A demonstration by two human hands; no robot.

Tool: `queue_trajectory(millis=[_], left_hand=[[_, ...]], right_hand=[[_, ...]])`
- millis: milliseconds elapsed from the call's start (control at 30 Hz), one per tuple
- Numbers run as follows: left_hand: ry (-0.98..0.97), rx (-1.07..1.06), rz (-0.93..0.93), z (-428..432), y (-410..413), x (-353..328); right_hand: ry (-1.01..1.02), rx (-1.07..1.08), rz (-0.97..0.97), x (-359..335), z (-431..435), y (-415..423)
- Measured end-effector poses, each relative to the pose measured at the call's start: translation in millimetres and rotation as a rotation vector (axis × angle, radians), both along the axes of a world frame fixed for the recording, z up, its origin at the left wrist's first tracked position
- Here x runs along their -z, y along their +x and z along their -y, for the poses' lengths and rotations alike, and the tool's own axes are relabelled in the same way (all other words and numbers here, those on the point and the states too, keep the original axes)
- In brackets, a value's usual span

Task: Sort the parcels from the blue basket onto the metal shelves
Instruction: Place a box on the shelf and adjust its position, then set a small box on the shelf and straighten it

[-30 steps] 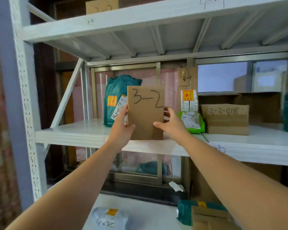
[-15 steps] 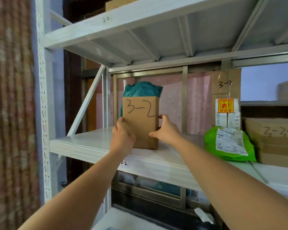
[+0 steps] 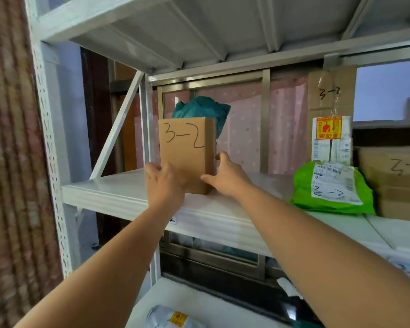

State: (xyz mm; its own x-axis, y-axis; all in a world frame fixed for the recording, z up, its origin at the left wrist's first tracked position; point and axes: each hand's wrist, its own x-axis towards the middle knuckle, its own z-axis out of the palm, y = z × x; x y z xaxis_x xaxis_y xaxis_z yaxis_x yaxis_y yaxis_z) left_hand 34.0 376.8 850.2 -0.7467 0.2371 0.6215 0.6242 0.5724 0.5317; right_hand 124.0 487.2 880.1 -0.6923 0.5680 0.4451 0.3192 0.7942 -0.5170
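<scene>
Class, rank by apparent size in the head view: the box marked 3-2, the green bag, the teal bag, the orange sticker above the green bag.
1. Box marked 3-2 and green bag: look alike, unranked.
2. Teal bag: only its top shows behind the box.
3. Orange sticker: smallest.

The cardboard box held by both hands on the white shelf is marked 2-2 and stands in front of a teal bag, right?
Not quite: the head view shows the cardboard box marked 3-2, not 2-2. The left hand and right hand do hold it on the white shelf, in front of the teal bag.
</scene>
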Motion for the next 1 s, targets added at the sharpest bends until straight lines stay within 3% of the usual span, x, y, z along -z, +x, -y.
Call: queue_trajectory(millis=[167,467,700,867,933,1000], left_hand=[[-0.101,0.069,0.078,-1.6,-3.4,-1.6],[-0.158,0.097,0.152,-0.3,-1.7,-3.5],[0.010,0.137,0.091,5.0,13.5,-4.1],[0.019,0.211,-0.112,54.9,16.5,9.2],[-0.063,0.239,-0.213,83.1,13.3,17.3],[-0.240,0.219,-0.146,113.5,7.2,24.2]], right_hand=[[0.142,-0.024,0.138,6.1,-0.9,4.8],[0.127,-0.078,0.205,9.4,-1.4,3.1],[0.162,0.011,-0.027,0.3,7.0,12.1],[0.647,-0.093,0.004,-0.9,43.4,12.9],[0.683,-0.224,-0.014,1.4,78.5,6.3],[0.555,-0.374,0.069,8.9,115.9,-6.8]])
